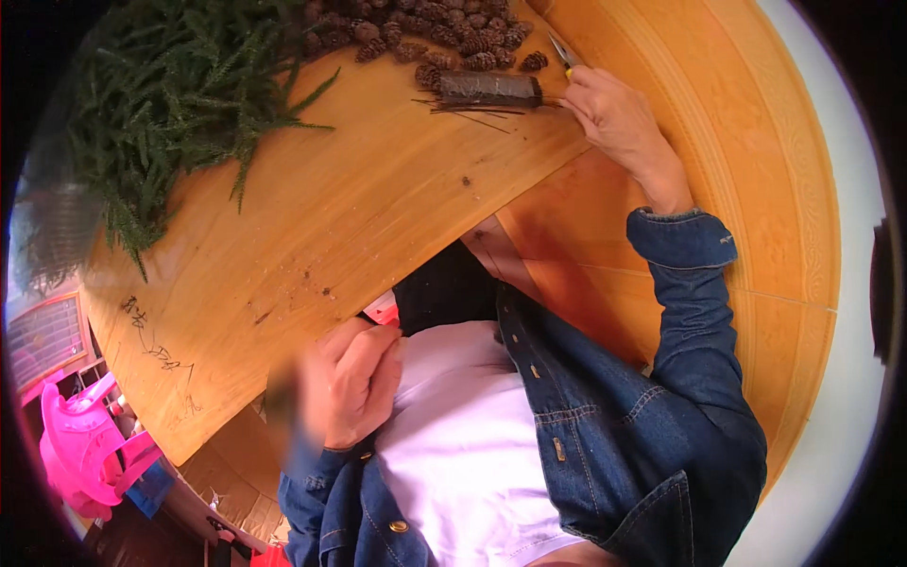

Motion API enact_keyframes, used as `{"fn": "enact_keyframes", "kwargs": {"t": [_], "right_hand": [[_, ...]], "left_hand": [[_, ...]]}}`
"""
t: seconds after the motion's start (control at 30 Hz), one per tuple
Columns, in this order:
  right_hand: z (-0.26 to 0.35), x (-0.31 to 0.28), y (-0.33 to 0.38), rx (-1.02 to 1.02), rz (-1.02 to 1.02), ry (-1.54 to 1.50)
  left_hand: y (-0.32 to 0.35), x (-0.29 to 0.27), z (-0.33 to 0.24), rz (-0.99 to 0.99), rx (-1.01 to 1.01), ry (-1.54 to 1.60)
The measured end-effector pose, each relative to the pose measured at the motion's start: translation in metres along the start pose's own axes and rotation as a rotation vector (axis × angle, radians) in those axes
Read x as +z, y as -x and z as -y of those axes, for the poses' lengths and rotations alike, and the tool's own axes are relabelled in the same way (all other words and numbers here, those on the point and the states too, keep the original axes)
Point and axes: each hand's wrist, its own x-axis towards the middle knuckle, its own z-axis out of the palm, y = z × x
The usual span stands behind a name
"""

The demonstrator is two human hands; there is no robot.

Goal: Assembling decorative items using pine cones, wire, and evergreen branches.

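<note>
My right hand (614, 111) reaches out to the far edge of the wooden table (312, 236), its fingers closed on small pliers (563, 52) with metal jaws and a yellow grip. Just left of it lies a dark cylindrical roll (491, 89) with thin dark wires (472, 113) beside it. Close to my body at the table's near edge, my left hand (351, 383) is curled around a blurred green sprig (280, 397). Both sleeves are blue denim.
A heap of green fir branches (170, 94) covers the table's left end. Several small pine cones (425, 33) are piled behind the roll. A pink plastic chair (80, 444) stands at the lower left. Orange floor tiles (756, 189) lie to the right.
</note>
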Motion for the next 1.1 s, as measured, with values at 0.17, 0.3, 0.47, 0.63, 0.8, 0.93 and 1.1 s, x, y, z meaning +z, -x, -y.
{"fn": "enact_keyframes", "kwargs": {"t": [0.17,0.3,0.47,0.63,0.8,0.93,1.1], "right_hand": [[-0.004,-0.018,0.014,0.069,0.061,0.027],[-0.004,-0.053,0.036,0.175,0.167,0.074],[0.02,-0.106,0.055,0.383,0.18,-0.138],[0.078,-0.072,0.034,0.394,-0.033,-0.724],[0.115,-0.044,0.018,0.139,-0.035,-1.024],[0.125,-0.027,0.01,0.123,-0.073,-1.142],[0.133,-0.016,-0.002,0.411,-0.038,-1.441]], "left_hand": [[-0.022,0.003,-0.012,0.055,0.008,0.027],[-0.032,0.006,-0.016,0.074,0.007,0.047],[-0.053,0.016,-0.018,0.071,-0.017,0.126],[-0.079,0.035,-0.026,-0.084,-0.395,0.474],[-0.108,0.035,-0.027,-0.167,-0.538,0.974],[-0.115,0.034,-0.016,-0.163,-0.468,0.962],[-0.128,0.03,-0.012,-0.173,-0.478,0.773]]}}
